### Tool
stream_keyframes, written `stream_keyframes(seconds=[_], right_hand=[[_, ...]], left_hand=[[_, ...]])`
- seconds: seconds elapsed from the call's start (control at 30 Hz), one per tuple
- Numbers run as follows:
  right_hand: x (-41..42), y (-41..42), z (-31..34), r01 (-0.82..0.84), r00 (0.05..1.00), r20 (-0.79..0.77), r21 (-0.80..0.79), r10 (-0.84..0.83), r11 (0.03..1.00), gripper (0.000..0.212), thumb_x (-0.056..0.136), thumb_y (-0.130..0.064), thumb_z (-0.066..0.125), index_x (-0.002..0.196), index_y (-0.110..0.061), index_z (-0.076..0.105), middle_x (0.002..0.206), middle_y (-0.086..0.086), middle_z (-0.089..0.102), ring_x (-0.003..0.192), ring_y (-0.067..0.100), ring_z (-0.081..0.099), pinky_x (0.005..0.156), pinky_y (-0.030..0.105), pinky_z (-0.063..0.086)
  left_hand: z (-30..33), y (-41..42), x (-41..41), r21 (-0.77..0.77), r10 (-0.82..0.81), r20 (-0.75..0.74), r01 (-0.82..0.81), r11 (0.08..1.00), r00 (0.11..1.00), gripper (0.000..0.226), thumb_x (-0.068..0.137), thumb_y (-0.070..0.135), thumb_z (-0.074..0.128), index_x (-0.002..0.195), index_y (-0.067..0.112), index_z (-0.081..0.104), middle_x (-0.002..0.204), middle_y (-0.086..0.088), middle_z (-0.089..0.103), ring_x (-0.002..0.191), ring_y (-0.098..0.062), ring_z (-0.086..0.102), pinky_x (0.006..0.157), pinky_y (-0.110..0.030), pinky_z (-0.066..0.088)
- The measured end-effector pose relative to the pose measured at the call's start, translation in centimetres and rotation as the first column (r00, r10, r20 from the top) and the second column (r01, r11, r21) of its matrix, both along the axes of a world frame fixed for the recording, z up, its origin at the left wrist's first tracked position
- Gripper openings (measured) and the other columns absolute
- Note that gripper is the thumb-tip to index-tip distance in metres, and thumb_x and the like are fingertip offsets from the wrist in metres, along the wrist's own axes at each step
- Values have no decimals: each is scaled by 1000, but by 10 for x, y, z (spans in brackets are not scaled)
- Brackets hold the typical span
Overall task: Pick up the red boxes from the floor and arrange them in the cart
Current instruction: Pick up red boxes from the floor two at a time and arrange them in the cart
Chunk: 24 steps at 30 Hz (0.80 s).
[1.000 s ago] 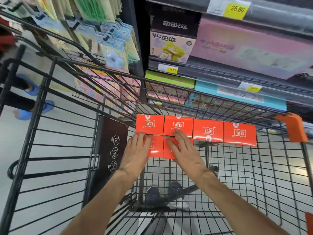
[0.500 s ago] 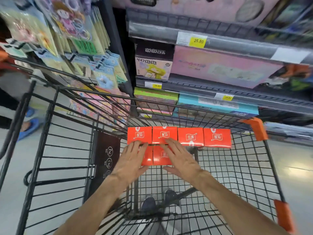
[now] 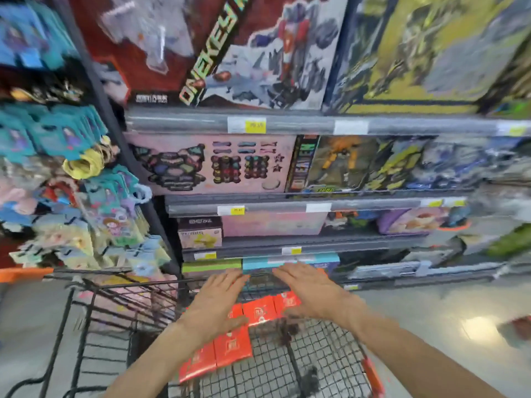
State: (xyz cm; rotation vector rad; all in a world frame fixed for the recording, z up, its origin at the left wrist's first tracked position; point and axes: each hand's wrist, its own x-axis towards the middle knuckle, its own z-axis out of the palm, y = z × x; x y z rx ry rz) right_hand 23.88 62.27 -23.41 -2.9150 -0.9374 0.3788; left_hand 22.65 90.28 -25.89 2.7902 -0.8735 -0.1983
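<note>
Two bare forearms are seen, with no sleeve reaching them. The left hand (image 3: 214, 304) and right hand (image 3: 311, 293) are ungloved.

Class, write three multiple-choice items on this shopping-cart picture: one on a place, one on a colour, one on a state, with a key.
1. Where do the red boxes lie?
A. On the floor
B. In the cart
C. On a shelf

2. What colour is the cart's corner guard?
A. Orange
B. Blue
C. Green

3. How are the left hand and right hand?
A. Both gripping boxes
B. One gripping a box
C. Both open, fingers straight

Key: 1 B, the boxes rest on the cart's wire grid. 2 A, the plastic at the right edge is orange. 3 C, both hands are flat above the boxes, holding nothing.
</note>
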Motion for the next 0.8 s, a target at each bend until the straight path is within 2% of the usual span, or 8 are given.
stream_keyframes(seconds=[0.17, 0.33, 0.43, 0.5, 0.57, 0.7, 0.73, 0.8], right_hand=[[-22, -67, 110, 154, 975, 160, 16, -155, 988, 93, 87, -66, 61, 155, -11, 30, 156, 11, 38, 147, 27, 29, 122, 33, 8], [-73, -145, 193, 314, 901, 291, 73, -321, 947, 92, 90, -64, 60, 157, -14, 24, 161, 9, 31, 149, 25, 25, 120, 30, 10], [-109, -197, 224, 419, 849, 303, 114, -433, 901, 93, 89, -66, 59, 158, -13, 24, 162, 8, 29, 149, 24, 25, 121, 33, 15], [-133, -236, 238, 469, 812, 319, 145, -490, 871, 94, 88, -67, 59, 156, -11, 27, 159, 9, 33, 147, 24, 29, 121, 37, 23], [-160, -275, 249, 534, 763, 316, 184, -564, 825, 96, 86, -70, 57, 156, -12, 27, 159, 9, 34, 146, 24, 31, 120, 34, 24], [-226, -347, 268, 664, 648, 308, 220, -696, 715, 106, 81, -84, 46, 154, -8, 31, 155, 14, 40, 141, 30, 39, 117, 37, 29], [-243, -363, 271, 687, 621, 318, 220, -716, 693, 108, 80, -85, 44, 154, -6, 32, 154, 15, 42, 140, 31, 40, 117, 37, 29], [-275, -398, 278, 746, 555, 339, 200, -760, 635, 104, 80, -78, 51, 153, -7, 33, 154, 15, 41, 140, 31, 39, 116, 36, 27]], left_hand=[[98, -63, 32, -14, -134, 98, 136, 991, 986, 99, 79, 76, 53, 156, 23, 21, 163, -4, 22, 150, -26, 18, 121, -46, 20], [184, -148, 40, -40, -300, 193, 313, 949, 934, 101, 82, 74, 57, 156, 16, 21, 163, -7, 23, 150, -27, 19, 121, -46, 21], [223, -211, 33, -50, -409, 239, 432, 900, 881, 106, 77, 84, 44, 156, 16, 23, 162, -10, 25, 150, -29, 21, 121, -43, 18], [247, -258, 24, -50, -468, 259, 495, 867, 845, 104, 80, 79, 51, 156, 15, 22, 163, -10, 23, 150, -28, 19, 121, -41, 16], [265, -305, 10, -48, -529, 283, 562, 826, 800, 102, 82, 73, 59, 156, 12, 24, 161, -13, 26, 148, -30, 23, 120, -40, 18], [286, -406, -21, -31, -641, 296, 678, 734, 708, 103, 75, 80, 47, 152, 12, 32, 153, -16, 39, 141, -32, 37, 115, -40, 29], [288, -432, -29, -27, -665, 299, 703, 711, 684, 104, 75, 81, 46, 151, 11, 34, 153, -15, 39, 140, -32, 38, 114, -42, 31], [290, -483, -48, -37, -697, 289, 736, 676, 656, 103, 78, 81, 49, 154, 14, 28, 158, -10, 31, 145, -29, 30, 118, -43, 27]])
